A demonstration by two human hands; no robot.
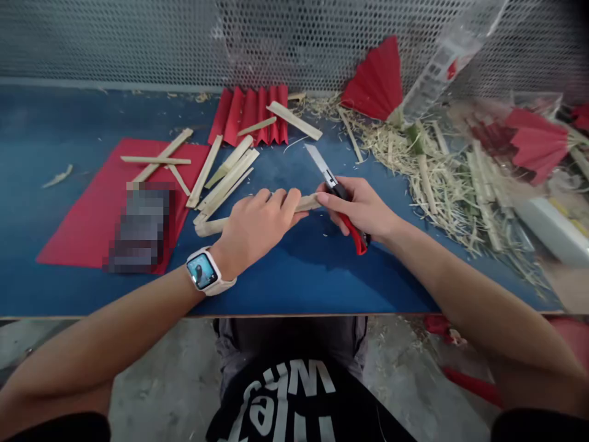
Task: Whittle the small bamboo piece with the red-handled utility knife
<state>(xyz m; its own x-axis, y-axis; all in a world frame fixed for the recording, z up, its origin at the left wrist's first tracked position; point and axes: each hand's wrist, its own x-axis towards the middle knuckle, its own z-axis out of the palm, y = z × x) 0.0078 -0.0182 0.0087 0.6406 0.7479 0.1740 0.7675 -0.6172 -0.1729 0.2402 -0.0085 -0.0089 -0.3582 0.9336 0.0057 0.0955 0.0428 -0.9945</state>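
My left hand (pixel 257 224) is wrapped over a pale bamboo strip (pixel 307 203), whose ends stick out on both sides of the fingers. In my right hand (pixel 365 205) lies a red and black utility knife (pixel 356 236). Its blade is extended and points up and away, clear of the strip. The thumb and fingertip of my right hand also touch the strip's right end. Just beyond my left hand lie several split bamboo strips (pixel 229 184). Part of the held strip is hidden under my left fingers.
A red sheet (pixel 87 221) lies at left, with a blurred-out dark object (pixel 142 227) on it. Pleated red paper (pixel 248 110) sits at the back. Bamboo shavings (pixel 405 159), a red paper fan (pixel 377 80) and a plastic bottle (pixel 442 73) crowd the right. Behind stands a perforated panel (pixel 138 43).
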